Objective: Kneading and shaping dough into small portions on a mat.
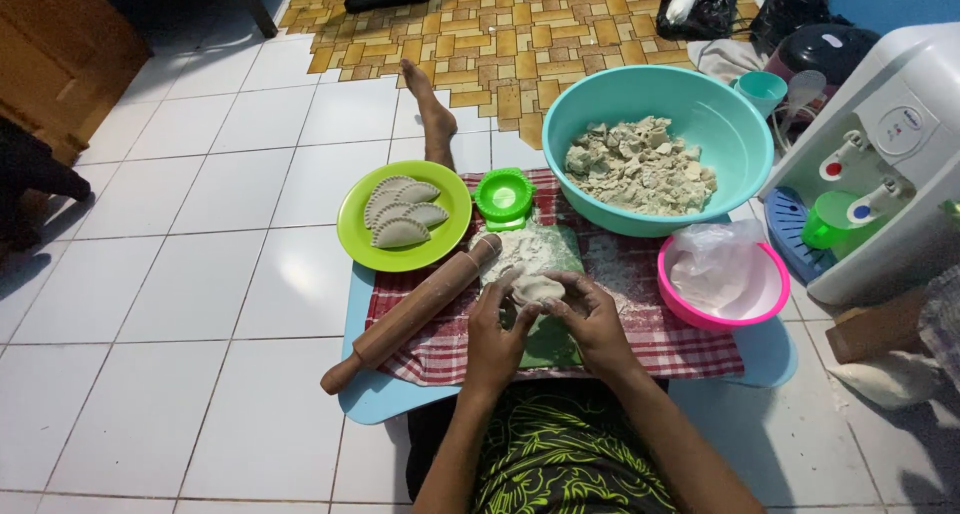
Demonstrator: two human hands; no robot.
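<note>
Both my hands hold a small lump of pale dough (537, 289) above a floured green mat (545, 249). My left hand (497, 336) cups it from the left, my right hand (594, 319) from the right, fingers curled round it. A wooden rolling pin (415, 311) lies diagonally just left of my left hand on a red checked cloth (640, 324). A lime green plate (358, 232) with several folded dumplings (402, 214) sits further left. A green dumpling press (504, 197) stands behind the mat.
A teal bowl (640, 94) of crumbly filling stands at the back right. A pink bowl (770, 304) with a plastic bag sits to the right. A white water dispenser (890, 164) stands at the far right. My bare foot (430, 104) stretches onto white tiles.
</note>
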